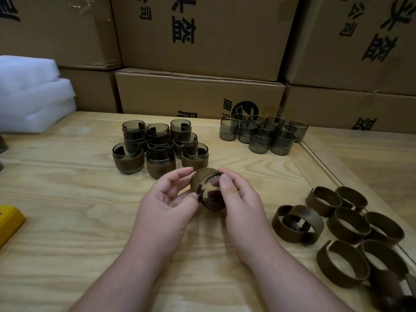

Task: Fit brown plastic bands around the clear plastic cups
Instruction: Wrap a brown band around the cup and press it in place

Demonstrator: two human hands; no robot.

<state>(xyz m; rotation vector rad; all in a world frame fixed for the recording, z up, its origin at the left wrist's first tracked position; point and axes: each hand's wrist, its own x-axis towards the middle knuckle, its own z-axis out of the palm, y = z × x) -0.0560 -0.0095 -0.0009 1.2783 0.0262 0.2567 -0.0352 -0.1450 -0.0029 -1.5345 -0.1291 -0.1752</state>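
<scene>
While one cup (212,194) is being worked at the centre of the wooden table (67,210), the count stands at roughly the halfway mark, in my judgement. A cluster of nine banded cups (157,147) stands at eleven o'clock from the hands, each wearing its brown sleeve low on the body with the smoky rim showing above. A group of bare cups (265,135), about ten though the rear ones overlap, waits at one o'clock against the cardboard boxes (198,91). Loose brown bands (337,230), split rings with open ends, lie heaped at three to four o'clock; some run out of view at the corner, so their number cannot be fixed. The cup in hand is tilted on its side, base toward the camera, with a band (199,180) seated around its far portion. The left hand (166,199) pinches the band's edge between thumb and fingers; the right hand (238,194) clasps the cup, thumb across the base. The cup is tinted, glossy and unmarked; whether the band is fully seated cannot be determined. White foam (33,93) sits at ten o'clock.
</scene>
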